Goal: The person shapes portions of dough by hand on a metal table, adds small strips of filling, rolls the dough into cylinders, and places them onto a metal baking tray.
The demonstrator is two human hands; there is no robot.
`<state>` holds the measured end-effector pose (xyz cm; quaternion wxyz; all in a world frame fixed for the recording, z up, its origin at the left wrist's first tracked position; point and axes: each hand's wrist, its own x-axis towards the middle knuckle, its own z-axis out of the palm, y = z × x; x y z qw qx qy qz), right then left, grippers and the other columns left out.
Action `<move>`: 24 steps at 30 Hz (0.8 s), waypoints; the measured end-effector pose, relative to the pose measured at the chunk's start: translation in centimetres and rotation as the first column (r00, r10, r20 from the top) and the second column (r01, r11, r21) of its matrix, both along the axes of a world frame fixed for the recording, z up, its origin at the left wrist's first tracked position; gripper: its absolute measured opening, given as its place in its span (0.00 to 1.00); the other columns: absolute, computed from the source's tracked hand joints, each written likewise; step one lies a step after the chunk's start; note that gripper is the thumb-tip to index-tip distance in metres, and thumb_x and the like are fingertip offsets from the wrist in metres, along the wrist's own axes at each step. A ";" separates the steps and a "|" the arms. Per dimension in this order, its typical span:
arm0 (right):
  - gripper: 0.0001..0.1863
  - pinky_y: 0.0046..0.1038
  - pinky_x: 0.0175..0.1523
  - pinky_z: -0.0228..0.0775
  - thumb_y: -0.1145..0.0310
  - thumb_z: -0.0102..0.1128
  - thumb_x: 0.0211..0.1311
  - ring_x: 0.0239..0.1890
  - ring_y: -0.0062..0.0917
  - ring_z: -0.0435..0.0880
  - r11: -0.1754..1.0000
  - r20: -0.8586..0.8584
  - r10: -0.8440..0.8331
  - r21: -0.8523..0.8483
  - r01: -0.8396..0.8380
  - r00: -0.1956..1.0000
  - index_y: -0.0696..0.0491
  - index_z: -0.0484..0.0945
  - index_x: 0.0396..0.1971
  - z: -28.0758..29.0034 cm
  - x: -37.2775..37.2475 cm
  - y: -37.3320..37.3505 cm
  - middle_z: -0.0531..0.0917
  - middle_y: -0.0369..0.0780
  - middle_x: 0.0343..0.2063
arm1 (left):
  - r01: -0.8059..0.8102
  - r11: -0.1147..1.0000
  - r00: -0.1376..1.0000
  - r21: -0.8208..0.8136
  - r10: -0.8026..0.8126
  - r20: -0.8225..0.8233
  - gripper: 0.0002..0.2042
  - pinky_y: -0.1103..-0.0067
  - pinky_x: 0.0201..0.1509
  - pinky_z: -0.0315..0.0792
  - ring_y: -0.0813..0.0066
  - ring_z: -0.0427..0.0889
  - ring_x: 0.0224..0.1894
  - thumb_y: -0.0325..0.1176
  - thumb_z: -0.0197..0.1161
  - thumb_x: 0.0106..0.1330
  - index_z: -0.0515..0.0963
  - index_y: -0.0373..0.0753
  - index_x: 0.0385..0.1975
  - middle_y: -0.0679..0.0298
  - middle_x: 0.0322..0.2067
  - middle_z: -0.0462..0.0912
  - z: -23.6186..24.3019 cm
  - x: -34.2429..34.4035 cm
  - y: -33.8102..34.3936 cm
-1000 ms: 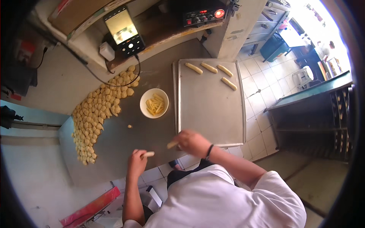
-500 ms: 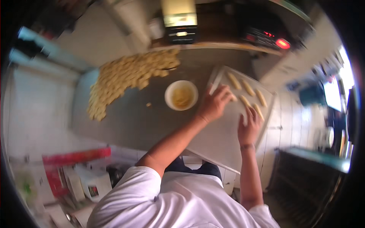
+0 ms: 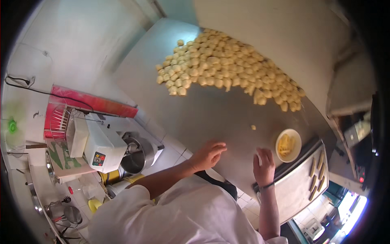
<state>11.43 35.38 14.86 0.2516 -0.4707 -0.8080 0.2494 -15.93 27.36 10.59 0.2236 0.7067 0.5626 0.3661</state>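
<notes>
My left hand (image 3: 210,155) is above the steel table (image 3: 211,114), fingers apart and slightly bent, holding nothing that I can see. My right hand (image 3: 264,166) is just left of a white bowl (image 3: 280,156) of yellow strips (image 3: 287,144), its fingers slightly curled and apart, with nothing visible in them. A large pile of pale dough balls (image 3: 219,61) covers the back of the table, and a small lone piece (image 3: 253,127) sits nearer the bowl. On the metal tray (image 3: 292,183) at the right lie several long dough rolls (image 3: 313,166).
A white stand mixer (image 3: 101,142) with a steel bowl (image 3: 136,158) stands at the left by a red panel (image 3: 57,101) and some utensils (image 3: 69,213). A shelf (image 3: 345,134) with electronics is at the far right. Tiled floor (image 3: 174,148) shows beside the table.
My view has swung left toward the dough balls and mixer. Both hands have come off the tray to over the table and released the dough rolls, which now lie among the others on the tray.
</notes>
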 end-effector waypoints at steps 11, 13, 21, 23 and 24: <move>0.16 0.42 0.52 0.78 0.73 0.60 0.61 0.48 0.42 0.81 0.930 0.046 0.289 0.222 -0.292 0.956 0.53 0.81 0.49 -8.6 -36.6 10.4 0.79 0.42 0.46 | -0.397 0.912 0.916 -0.103 0.400 0.014 0.14 0.65 0.51 0.80 0.48 0.85 0.48 0.20 0.63 0.64 0.81 0.37 0.49 0.49 0.53 0.82 -0.2 -20.9 -1.9; 0.13 0.42 0.52 0.78 0.73 0.60 0.62 0.48 0.42 0.81 0.925 0.060 0.288 0.239 -0.294 0.956 0.53 0.81 0.46 -8.7 -38.0 10.8 0.79 0.42 0.45 | -0.410 0.908 0.910 -0.080 0.413 0.023 0.16 0.64 0.53 0.80 0.46 0.84 0.49 0.21 0.63 0.65 0.79 0.37 0.52 0.49 0.52 0.82 -0.3 -22.3 -0.9; 0.06 0.41 0.50 0.81 0.74 0.63 0.57 0.42 0.42 0.86 0.962 -0.158 0.225 -0.118 -0.245 0.961 0.51 0.84 0.34 -2.2 -25.1 -1.2 0.84 0.43 0.37 | -0.474 0.867 0.845 0.154 0.497 -0.198 0.18 0.57 0.44 0.78 0.46 0.82 0.43 0.20 0.65 0.60 0.75 0.39 0.50 0.50 0.44 0.79 -3.6 -25.8 9.6; 0.08 0.39 0.51 0.82 0.76 0.64 0.56 0.43 0.41 0.86 0.945 -0.080 0.099 -0.306 -0.119 0.992 0.51 0.85 0.35 -3.8 -17.5 -4.5 0.84 0.44 0.38 | -0.416 0.896 0.872 0.157 0.442 -0.212 0.16 0.56 0.41 0.77 0.46 0.81 0.41 0.20 0.65 0.58 0.76 0.38 0.46 0.51 0.41 0.78 -4.3 -24.6 11.8; 0.07 0.39 0.51 0.81 0.76 0.63 0.56 0.44 0.41 0.86 0.911 -0.021 0.007 -0.413 -0.015 1.000 0.51 0.85 0.34 -3.4 -14.1 -4.9 0.85 0.44 0.39 | -0.383 0.920 0.908 0.077 0.391 -0.150 0.14 0.56 0.39 0.77 0.47 0.81 0.39 0.19 0.65 0.57 0.75 0.38 0.42 0.52 0.40 0.77 -3.3 -23.5 12.8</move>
